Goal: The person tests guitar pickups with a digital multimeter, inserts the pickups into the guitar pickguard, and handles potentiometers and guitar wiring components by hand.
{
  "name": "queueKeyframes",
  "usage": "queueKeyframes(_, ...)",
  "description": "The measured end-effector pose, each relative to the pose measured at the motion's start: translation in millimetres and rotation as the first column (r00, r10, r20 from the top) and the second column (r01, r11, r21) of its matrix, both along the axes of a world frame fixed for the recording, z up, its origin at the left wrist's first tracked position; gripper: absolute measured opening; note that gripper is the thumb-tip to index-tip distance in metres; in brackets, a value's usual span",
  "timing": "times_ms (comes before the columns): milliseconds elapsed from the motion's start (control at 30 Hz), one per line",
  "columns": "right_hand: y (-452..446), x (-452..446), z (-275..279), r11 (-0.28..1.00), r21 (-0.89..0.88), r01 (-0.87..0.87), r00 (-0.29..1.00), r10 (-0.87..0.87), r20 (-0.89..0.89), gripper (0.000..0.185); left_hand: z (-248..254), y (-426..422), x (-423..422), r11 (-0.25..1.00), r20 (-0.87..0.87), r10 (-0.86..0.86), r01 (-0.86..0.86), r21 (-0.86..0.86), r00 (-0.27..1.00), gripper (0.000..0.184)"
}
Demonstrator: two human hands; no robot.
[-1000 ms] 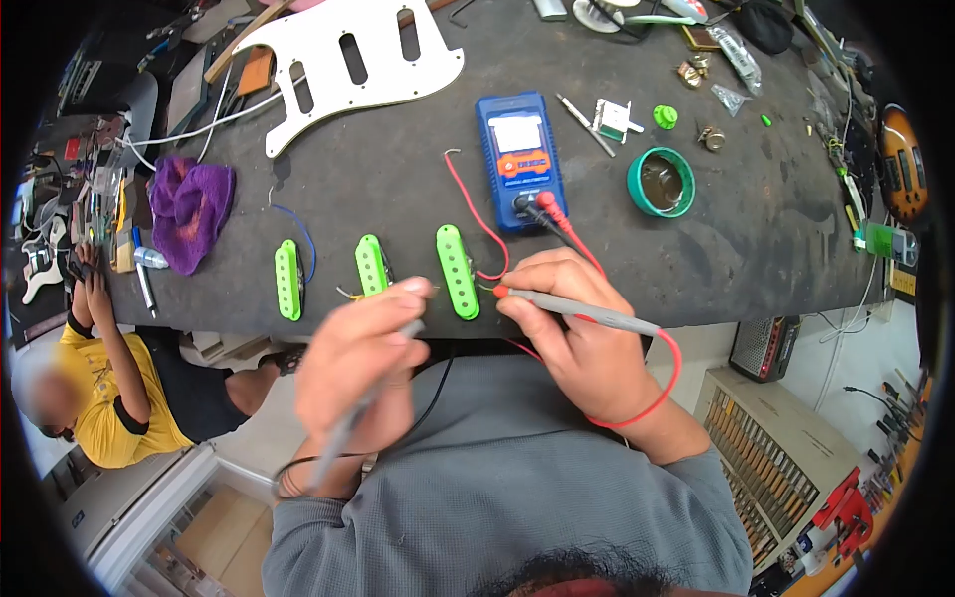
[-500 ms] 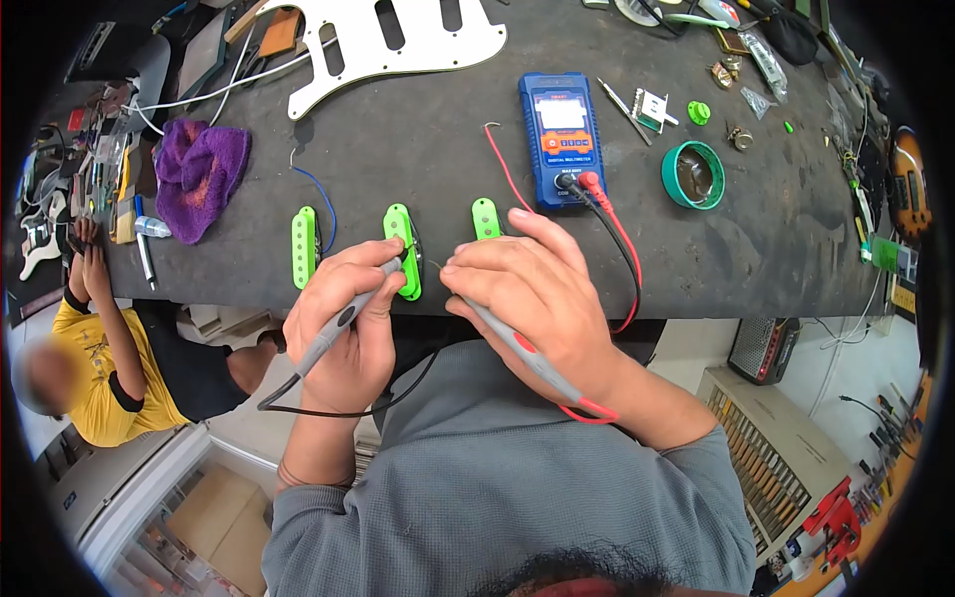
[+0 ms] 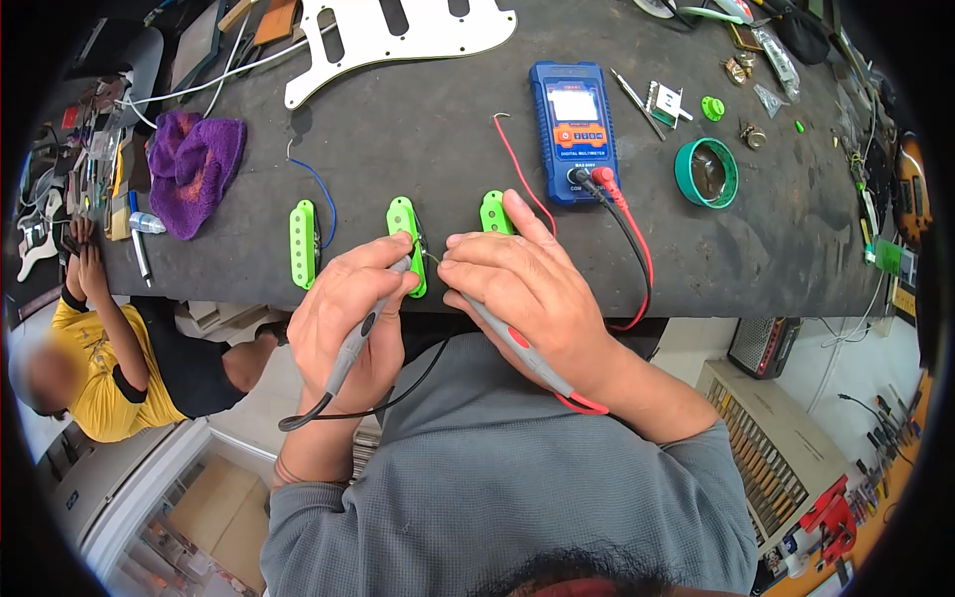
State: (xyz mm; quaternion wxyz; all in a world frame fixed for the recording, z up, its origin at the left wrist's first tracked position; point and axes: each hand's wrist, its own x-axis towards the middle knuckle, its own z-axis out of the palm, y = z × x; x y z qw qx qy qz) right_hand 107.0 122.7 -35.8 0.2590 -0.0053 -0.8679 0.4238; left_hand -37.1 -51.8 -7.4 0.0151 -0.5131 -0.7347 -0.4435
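My left hand [image 3: 348, 318] is closed around a grey multimeter probe [image 3: 353, 348] with a black lead, its tip end by the middle green guitar pickup [image 3: 402, 221]. My right hand [image 3: 537, 289] grips the other grey probe [image 3: 522, 348], which has a red band and red lead. Between my fingertips a thin wire shows beside the middle pickup; exact tip contact is too small to make out. Another green pickup [image 3: 302, 244] with a blue wire lies to the left. The right green pickup [image 3: 494, 211] is partly hidden behind my right hand. The blue digital multimeter [image 3: 574, 129] lies beyond, leads plugged in.
A white pickguard [image 3: 398, 45] lies at the back, a purple cloth [image 3: 194, 171] at left. To the right are a teal round container [image 3: 707, 173], a switch [image 3: 665, 102] and a green knob [image 3: 712, 108]. A person in a yellow shirt [image 3: 109, 373] works at far left.
The view has shifted slightly, moving the multimeter and bench items a little up and right. Both hands keep hold of their probes by the middle pickup; the left one's black lead hangs slightly differently.
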Motion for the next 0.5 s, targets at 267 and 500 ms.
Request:
queueKeyframes(267,-2.2,1.3,-3.7,1.000,-0.015,0.012,1.000,-0.012,-0.023,0.036,-0.4,0.4,2.4,1.000,-0.034,-0.003,0.003,-0.001,0.999,0.037)
queueKeyframes(500,1.7,-0.2,2.8,0.987,0.138,0.076,0.997,-0.075,-0.018,0.031,-1.9,0.2,1.2,1.000,-0.023,-0.008,0.008,0.013,1.000,0.037)
